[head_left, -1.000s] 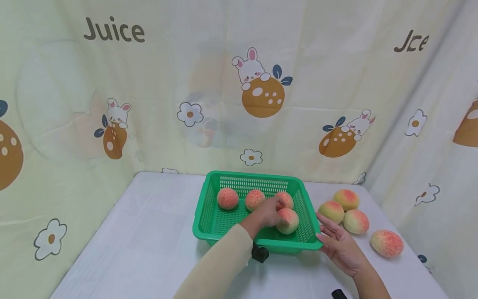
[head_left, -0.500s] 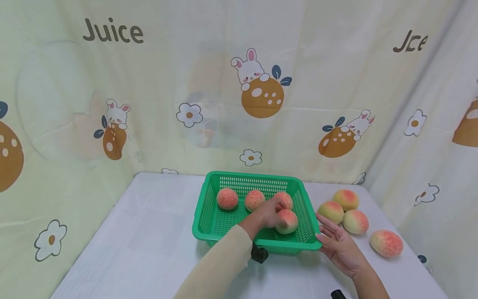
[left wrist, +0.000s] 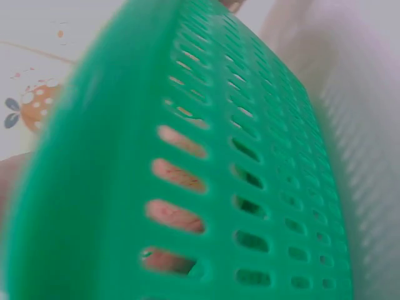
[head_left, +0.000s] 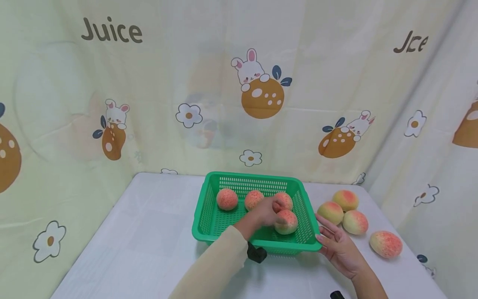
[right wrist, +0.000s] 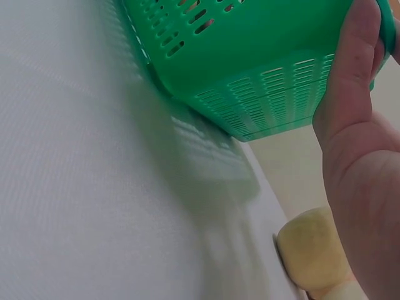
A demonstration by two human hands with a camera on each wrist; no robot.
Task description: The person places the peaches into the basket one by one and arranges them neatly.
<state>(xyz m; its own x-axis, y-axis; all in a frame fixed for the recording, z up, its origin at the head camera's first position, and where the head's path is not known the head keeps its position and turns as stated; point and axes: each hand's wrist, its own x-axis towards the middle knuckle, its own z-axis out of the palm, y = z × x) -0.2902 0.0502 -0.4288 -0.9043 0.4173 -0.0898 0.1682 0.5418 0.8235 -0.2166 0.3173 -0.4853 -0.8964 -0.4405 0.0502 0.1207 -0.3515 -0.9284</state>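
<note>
A green plastic basket (head_left: 220, 241) stands on the white table with several peaches in it. My left hand (head_left: 261, 214) reaches over its front rim and holds the front-right peach (head_left: 289, 218), thumb across the near side and fingers behind. Right behind that lies another peach (head_left: 285, 199); a third peach (head_left: 254, 199) and a peach at the left (head_left: 227, 199) line the back. The basket's wall hides most of my left hand in the left wrist view. My right hand (head_left: 343, 251) grips the basket's front-right corner, its thumb (right wrist: 356, 69) on the rim.
Right of the basket three yellow-red peaches (head_left: 345, 200) sit in a cluster, and a single peach (head_left: 386, 244) lies closer to the table's right edge. A printed curtain (head_left: 168, 74) hangs behind and beside the table (head_left: 149, 224).
My left wrist and sleeve have shifted slightly to the left, while the fingers stay at the same peach. The right hand and basket keep their places.
</note>
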